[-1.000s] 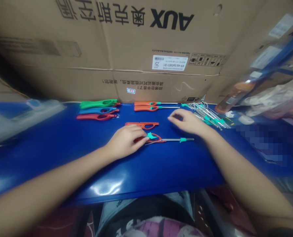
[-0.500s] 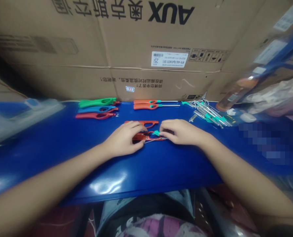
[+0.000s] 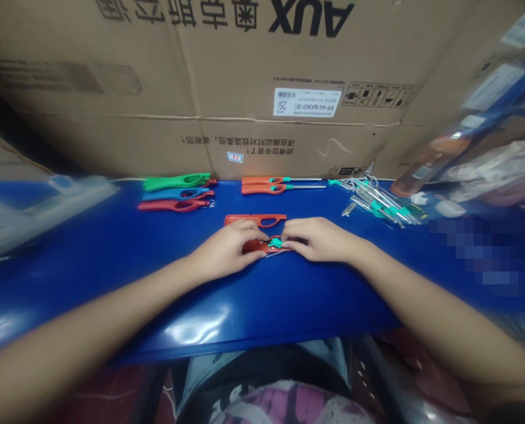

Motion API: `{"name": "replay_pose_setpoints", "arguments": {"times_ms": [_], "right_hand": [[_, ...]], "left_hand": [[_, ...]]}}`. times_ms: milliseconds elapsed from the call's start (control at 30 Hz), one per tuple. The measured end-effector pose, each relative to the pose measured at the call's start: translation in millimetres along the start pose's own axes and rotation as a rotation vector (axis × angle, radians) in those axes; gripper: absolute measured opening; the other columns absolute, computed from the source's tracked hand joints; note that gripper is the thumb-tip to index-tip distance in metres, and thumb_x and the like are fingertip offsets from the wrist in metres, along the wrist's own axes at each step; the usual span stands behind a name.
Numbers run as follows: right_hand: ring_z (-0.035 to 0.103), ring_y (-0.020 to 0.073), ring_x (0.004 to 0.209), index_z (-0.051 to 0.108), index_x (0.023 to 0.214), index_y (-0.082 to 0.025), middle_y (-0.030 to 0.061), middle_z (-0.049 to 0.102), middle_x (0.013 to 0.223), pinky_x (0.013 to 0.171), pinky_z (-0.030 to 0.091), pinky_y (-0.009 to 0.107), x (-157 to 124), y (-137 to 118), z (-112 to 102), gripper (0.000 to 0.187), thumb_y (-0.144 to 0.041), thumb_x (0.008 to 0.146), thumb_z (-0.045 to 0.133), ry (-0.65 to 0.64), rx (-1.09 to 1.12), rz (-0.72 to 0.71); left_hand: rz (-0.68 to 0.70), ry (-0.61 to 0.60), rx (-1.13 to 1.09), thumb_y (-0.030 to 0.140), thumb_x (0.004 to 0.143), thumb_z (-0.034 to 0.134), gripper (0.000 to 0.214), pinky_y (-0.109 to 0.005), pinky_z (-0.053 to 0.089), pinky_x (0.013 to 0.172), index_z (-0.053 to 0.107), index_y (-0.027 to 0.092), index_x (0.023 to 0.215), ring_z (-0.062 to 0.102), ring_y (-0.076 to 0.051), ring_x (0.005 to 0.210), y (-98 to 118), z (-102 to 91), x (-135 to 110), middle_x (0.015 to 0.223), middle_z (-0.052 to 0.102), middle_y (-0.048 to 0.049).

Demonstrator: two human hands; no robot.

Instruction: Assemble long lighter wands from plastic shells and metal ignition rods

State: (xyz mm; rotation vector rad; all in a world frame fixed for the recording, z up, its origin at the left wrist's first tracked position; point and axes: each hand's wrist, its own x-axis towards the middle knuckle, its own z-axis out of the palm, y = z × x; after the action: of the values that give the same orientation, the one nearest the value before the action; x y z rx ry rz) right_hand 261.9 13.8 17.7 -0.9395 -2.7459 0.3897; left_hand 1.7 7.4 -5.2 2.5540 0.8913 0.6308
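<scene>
**Right hand (image 3: 315, 240) moves in to the near shell (image 3: 252, 247)**

Compared with a second ago, I have brought the right hand leftward from beside the rods (image 3: 379, 205) to the near shell, where it now faces the left hand (image 3: 224, 250).

The near shell, orange, lies on the blue table (image 3: 191, 312) between my two hands, its ends partly covered by them. A green piece (image 3: 275, 242) sits at its right part. My right thumb and fingertips are drawn nearly together, pinching that green piece. My left hand is half curled, thumb on the near side and fingers on the far side, holding the shell between them. A thin strip (image 3: 274, 254) shows along the shell's near edge.

Just beyond lies the far shell (image 3: 242, 217), also orange; I can't tell whether my left fingers touch it. Farther back I see two orange lighters (image 3: 257, 189) side by side, with green (image 3: 162, 184), blue (image 3: 165, 195) and red (image 3: 160, 205) handles to their left and the heaped rods to their right. Behind everything stands a cardboard box (image 3: 134, 141).
</scene>
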Motion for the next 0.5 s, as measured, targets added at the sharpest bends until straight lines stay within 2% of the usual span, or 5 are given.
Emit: {"name": "replay_pose_setpoints", "arguments": {"times_ms": [167,500], "right_hand": [[0.059,0.0158,0.075,0.067,0.089,-0.018,0.0045,0.069,0.086,0.068,0.039,0.026,1.3,0.0,6.4,0.017,-0.024,0.099,0.054,0.047,0.011,-0.077],[0.059,0.0156,0.074,0.068,0.089,-0.019,0.0046,0.070,0.086,0.066,0.039,0.026,0.6,-0.5,8.6,0.023,-0.026,0.102,0.051,0.082,-0.091,-0.133]], "left_hand": [[-0.057,-0.023,-0.004,0.026,0.090,0.072,0.025,-0.037,0.056,0.087,0.073,0.019,0.114,0.068,-0.024,0.096,1.0,-0.4,-0.4,0.103,0.071,-0.0080],[-0.102,-0.025,-0.047,0.026,0.087,0.074,0.025,-0.039,0.058,0.088,0.071,0.019,0.110,0.069,-0.025,0.099,-0.4,0.9,-0.2,0.106,0.071,-0.0084]]}}
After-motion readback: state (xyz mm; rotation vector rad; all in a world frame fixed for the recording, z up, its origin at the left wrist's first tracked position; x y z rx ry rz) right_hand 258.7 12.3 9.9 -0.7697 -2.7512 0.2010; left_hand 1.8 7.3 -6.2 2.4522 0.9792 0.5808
